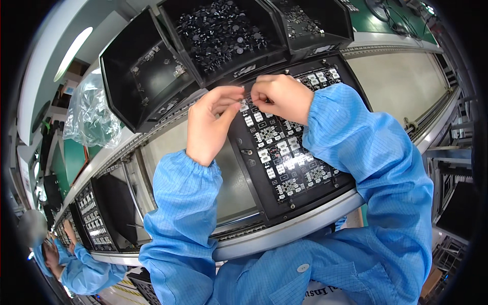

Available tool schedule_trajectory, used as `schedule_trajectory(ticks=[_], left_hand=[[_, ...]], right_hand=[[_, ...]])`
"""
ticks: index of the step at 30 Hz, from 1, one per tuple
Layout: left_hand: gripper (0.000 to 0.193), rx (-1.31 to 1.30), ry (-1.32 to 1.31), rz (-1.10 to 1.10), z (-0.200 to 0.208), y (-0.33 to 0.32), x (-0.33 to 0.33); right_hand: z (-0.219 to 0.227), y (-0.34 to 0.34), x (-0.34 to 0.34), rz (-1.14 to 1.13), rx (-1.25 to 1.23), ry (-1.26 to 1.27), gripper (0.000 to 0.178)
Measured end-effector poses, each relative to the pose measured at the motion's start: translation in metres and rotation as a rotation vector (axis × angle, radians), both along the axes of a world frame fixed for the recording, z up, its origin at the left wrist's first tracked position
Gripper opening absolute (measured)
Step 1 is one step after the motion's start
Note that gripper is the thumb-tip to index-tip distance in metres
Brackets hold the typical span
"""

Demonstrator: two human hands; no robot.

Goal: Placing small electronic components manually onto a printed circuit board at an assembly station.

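Note:
My left hand (209, 122) hovers at the far left corner of a black tray fixture (239, 145), its fingers half curled and the thumb apart from them; nothing shows between them. Beside it, my right hand (284, 96) is closed in a pinch over the upper part of the fixture. Whatever it pinches, if anything, is hidden by the fingers. Below both hands lies a circuit board panel (287, 162) with many white and silver components, set in the fixture. My right hand and sleeve cover part of the panel.
Black bins stand beyond the fixture: one with a few small parts (134, 86), one heaped with dark parts (221, 63), one with metallic parts (305, 43). A clear plastic bag (94, 109) lies left. The conveyor rail (315, 208) runs in front. Another person (91, 269) works at lower left.

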State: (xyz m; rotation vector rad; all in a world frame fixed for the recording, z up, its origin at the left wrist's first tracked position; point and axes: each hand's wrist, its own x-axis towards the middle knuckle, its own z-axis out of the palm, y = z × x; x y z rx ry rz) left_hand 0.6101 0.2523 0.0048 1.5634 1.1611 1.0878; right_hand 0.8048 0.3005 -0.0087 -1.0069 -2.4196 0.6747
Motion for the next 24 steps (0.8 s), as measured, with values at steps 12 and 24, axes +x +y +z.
schedule_trajectory(ticks=[12,24], left_hand=[[0.029,0.073,0.209,0.086,-0.006,0.007,0.012],[0.032,0.31,0.756,-0.093,0.009,0.021,0.021]], right_hand=[[-0.002,-0.003,0.001,-0.018,0.186,-0.021,0.012],[0.05,0.018,0.04,-0.152,0.081,0.334,0.013]])
